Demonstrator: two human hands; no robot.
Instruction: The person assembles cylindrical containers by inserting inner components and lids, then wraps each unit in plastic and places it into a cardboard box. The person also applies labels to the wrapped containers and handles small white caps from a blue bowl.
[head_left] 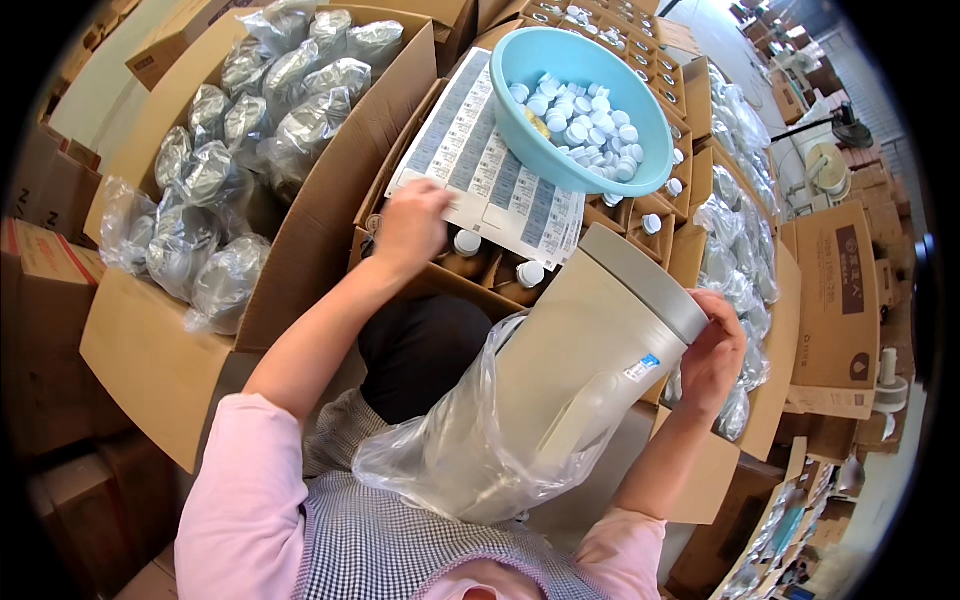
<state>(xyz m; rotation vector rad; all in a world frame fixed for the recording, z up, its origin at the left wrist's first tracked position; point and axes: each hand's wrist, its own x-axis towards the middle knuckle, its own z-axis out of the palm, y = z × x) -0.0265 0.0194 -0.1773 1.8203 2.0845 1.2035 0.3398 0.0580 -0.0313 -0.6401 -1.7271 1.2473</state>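
Note:
A large beige jug with a grey lid (600, 340) lies tilted across my lap, its lower half inside a clear plastic bag (450, 460). My right hand (712, 355) grips the jug's lid end. My left hand (408, 225) reaches forward and rests on a sheet of printed labels (495, 170) that lies over a divided carton of brown bottles with white caps (468, 243). A light blue bowl (640, 170) full of white caps sits on the carton beyond the sheet.
A big open carton (150, 330) at left holds several jugs wrapped in clear bags. More bagged items (735, 270) lie to the right beside a printed cardboard box (835, 300). Further divided cartons run toward the back.

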